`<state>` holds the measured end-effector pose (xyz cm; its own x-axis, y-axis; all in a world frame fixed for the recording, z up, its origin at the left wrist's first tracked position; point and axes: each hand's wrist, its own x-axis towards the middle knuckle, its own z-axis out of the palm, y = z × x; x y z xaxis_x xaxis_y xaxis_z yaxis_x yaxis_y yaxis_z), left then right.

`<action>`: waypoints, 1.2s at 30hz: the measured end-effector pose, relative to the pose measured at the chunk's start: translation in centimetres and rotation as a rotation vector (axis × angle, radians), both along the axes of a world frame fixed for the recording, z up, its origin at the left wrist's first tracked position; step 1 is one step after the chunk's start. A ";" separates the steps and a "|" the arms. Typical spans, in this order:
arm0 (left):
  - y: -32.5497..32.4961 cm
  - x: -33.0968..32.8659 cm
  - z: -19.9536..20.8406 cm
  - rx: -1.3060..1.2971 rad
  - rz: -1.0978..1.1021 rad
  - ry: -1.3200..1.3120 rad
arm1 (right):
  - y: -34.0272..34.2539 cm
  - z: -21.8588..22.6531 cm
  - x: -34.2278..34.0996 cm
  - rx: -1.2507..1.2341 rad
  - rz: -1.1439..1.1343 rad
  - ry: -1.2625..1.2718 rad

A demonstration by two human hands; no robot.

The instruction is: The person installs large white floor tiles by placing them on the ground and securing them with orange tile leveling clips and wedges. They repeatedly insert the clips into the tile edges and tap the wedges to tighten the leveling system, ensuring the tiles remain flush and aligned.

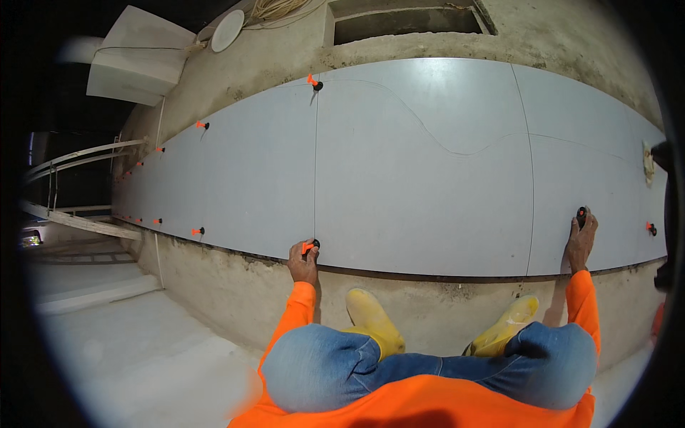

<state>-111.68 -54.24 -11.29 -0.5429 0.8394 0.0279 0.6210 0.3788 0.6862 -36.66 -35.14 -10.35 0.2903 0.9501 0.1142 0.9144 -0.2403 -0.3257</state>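
The left hand (pixel 303 262) pinched an orange-and-black levelling clip (pixel 310 247) at the grey tile (pixel 421 192) edge; the right hand (pixel 581 241) gripped another clip (pixel 581 213).

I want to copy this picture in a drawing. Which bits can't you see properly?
- Head view: black round levelling cap, half covered by the right hand.
- Small orange clips far left, too small to make out.
- Dark object at the right edge, cut off.
- Yellow rubber boots, partly behind the blue-jeaned knees.
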 end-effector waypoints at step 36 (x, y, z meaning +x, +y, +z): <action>2.6 2.1 2.6 -0.356 0.182 0.474 | 0.7 0.2 -2.5 0.074 -0.070 -0.120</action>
